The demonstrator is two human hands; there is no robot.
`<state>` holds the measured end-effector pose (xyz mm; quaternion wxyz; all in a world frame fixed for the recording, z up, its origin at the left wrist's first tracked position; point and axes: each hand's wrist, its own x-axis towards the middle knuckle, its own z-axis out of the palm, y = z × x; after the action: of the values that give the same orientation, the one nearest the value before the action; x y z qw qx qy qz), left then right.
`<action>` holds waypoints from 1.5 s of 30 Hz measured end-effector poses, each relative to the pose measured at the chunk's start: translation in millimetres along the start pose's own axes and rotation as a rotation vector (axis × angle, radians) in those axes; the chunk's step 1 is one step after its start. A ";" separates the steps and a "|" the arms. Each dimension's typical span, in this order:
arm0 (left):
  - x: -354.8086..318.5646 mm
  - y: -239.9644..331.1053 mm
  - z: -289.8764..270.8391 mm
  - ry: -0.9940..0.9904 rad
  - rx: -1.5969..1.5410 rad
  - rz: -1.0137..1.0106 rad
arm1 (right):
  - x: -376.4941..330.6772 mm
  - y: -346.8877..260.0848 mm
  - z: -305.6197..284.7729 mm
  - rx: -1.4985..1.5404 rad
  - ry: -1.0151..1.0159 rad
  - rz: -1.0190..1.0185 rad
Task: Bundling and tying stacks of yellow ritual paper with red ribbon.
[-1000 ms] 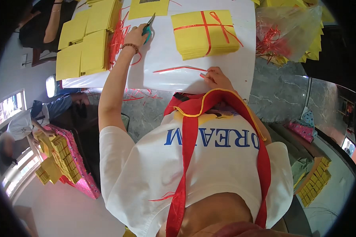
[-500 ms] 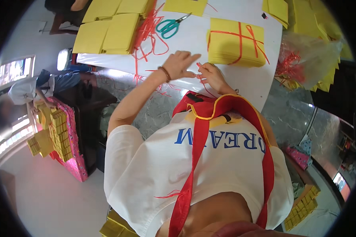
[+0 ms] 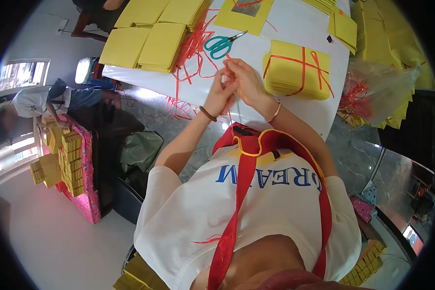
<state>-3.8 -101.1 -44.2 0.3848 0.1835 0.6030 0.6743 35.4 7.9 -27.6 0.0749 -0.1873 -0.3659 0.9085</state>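
Near the front edge of the white table, my left hand (image 3: 219,95) and my right hand (image 3: 249,83) meet with fingers closed. Between them they pinch a thin red ribbon (image 3: 228,56). One end pokes up past the right fingertips; a strand hangs below toward my apron. The fingers hide the part where they grip. To the right lies a stack of yellow paper (image 3: 282,74) tied crosswise with red ribbon and a bow. Just beyond my hands rest teal-handled scissors (image 3: 219,48), blades pointing away to the right.
Loose red ribbons (image 3: 192,48) lie beside several yellow paper stacks (image 3: 125,47) at the table's left. A clear plastic bag (image 3: 384,89) with red ribbon hangs at the right edge. Far left, another person (image 3: 34,102) works by a pink-covered table (image 3: 91,193) with yellow bundles.
My hands have come together; the left, spread before, has closed on the ribbon. My right hand has moved up and slightly left. The table view has shifted a little downward and right.
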 end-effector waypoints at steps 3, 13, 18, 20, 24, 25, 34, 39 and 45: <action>28.0 7.2 -34.6 0.060 0.024 0.009 | -5.3 -11.9 13.5 -0.345 0.005 -0.114; 89.5 50.8 -77.1 0.462 1.843 0.376 | -83.9 -107.1 -12.5 -0.925 -0.241 -0.316; 92.6 55.9 -33.6 0.095 1.048 0.617 | -97.9 -160.3 -119.7 -0.665 0.335 -0.712; 94.1 32.3 3.2 -0.130 0.629 0.429 | -92.1 -161.7 -162.6 -0.576 0.450 -0.709; 130.0 -73.2 58.7 -0.237 0.216 0.288 | -64.6 -96.6 -197.6 -0.345 0.363 -0.661; 113.8 -58.1 89.4 -0.161 0.055 0.235 | -68.2 -82.2 -196.2 -0.400 0.374 -0.619; 91.2 40.9 99.3 -0.230 -0.448 -0.161 | -97.2 -135.6 -126.6 0.191 0.452 -0.059; 103.9 42.5 100.4 -0.214 -0.268 -0.272 | -106.7 -146.8 -108.4 -0.223 0.464 -0.031; 102.0 35.9 113.3 -0.105 -0.049 -0.098 | -85.6 -125.7 -135.4 -0.506 0.590 -0.335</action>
<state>1.2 51.4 -8.8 0.4530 0.1794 0.5735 0.6586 167.5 161.4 -5.7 0.2746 -0.3896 -0.5658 0.6727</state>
